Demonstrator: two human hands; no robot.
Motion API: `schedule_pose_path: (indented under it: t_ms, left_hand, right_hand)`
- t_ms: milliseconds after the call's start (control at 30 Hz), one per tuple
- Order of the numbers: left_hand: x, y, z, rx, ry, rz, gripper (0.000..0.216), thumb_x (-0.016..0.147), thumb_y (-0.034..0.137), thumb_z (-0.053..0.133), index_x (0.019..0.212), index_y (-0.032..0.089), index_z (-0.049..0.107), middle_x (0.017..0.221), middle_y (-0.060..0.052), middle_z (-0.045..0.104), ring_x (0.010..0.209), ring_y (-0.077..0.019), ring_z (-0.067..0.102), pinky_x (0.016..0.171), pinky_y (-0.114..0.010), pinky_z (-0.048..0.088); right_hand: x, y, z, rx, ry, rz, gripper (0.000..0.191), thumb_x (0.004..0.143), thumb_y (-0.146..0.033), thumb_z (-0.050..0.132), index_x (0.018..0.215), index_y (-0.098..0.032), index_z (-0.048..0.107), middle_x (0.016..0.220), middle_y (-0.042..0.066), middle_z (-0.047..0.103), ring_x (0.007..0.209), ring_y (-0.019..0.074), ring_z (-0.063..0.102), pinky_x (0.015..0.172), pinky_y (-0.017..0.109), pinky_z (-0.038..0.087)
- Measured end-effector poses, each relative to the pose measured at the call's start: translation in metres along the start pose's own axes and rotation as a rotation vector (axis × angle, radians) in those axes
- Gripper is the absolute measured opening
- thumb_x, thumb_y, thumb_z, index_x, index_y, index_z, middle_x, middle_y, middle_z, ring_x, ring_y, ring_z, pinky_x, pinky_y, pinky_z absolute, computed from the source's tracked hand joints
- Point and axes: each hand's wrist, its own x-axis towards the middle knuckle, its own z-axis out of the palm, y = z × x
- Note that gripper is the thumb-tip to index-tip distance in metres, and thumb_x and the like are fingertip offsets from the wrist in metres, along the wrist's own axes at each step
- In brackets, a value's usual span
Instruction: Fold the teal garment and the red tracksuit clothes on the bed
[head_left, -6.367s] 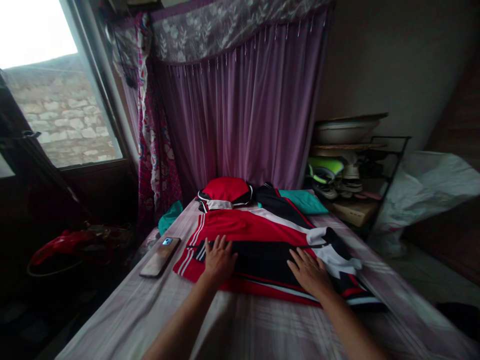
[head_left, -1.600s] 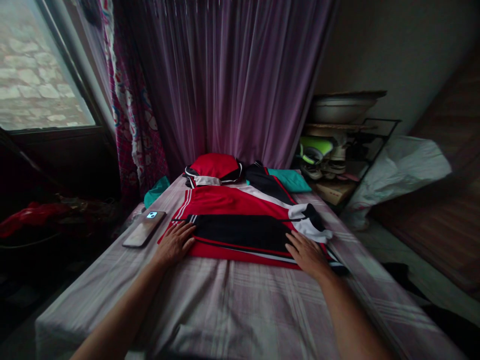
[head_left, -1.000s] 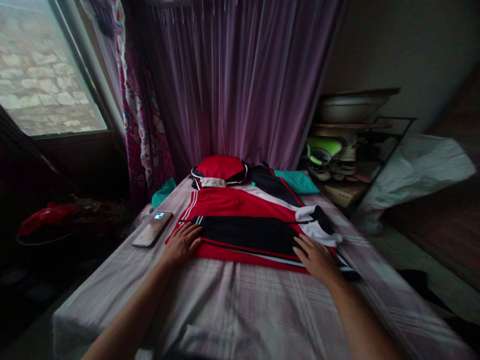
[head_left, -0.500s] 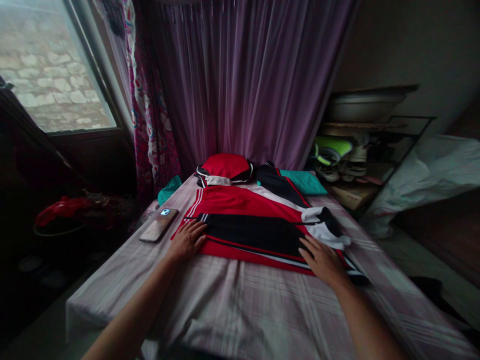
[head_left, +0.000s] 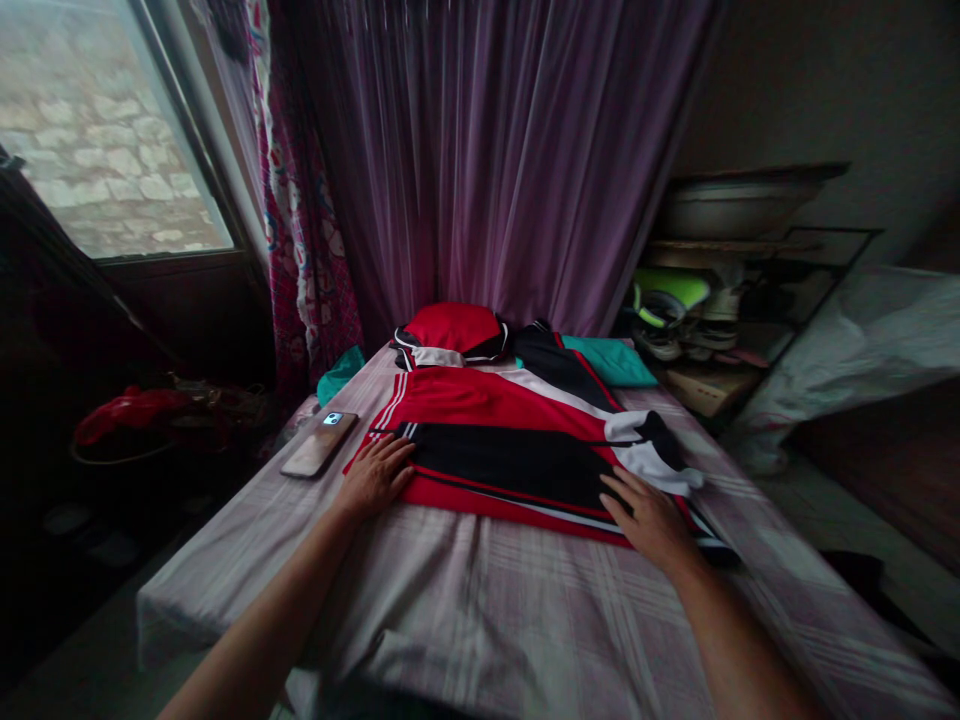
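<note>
A red, black and white jacket point(head_left: 465, 395) lies spread on the cloth-covered table, with one black sleeve reaching up to the right. Its near black sleeve point(head_left: 495, 455) is laid across the red body, the striped cuff at the left. My left hand point(head_left: 377, 472) rests flat on that cuff end, fingers outstretched. On the right end of the same sleeve lies my right hand point(head_left: 646, 510), fingers spread, near the white and black collar point(head_left: 660, 458). Neither hand grips the fabric.
A phone point(head_left: 319, 445) lies left of the jacket. Behind it sit a red folded garment bundle point(head_left: 450, 333) and a teal cloth point(head_left: 611, 361) before a purple curtain point(head_left: 487, 160). Shoes point(head_left: 664, 330) fill a rack at right, beside a plastic bag point(head_left: 847, 345).
Both hands stay flat on the black sleeve in nearly the same places. The whole view has shifted very slightly; the jacket looks unchanged.
</note>
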Motion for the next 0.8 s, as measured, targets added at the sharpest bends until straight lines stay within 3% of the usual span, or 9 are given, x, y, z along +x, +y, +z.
schedule_pose_path:
  t_ms: [800]
  left_hand:
    - [-0.0006, -0.0046, 0.0046, -0.015, 0.018, -0.016, 0.055, 0.098, 0.056, 0.035, 0.135, 0.024, 0.06, 0.14, -0.006, 0.061, 0.137, -0.0286, 0.047, 0.114, -0.051, 0.039]
  right_hand:
    - [0.0002, -0.0029, -0.0028, -0.028, -0.038, 0.003, 0.041, 0.092, -0.037, 0.045, 0.116, -0.02, 0.073, 0.127, 0.013, 0.068, 0.116, 0.0273, 0.064, 0.097, 0.044, 0.052]
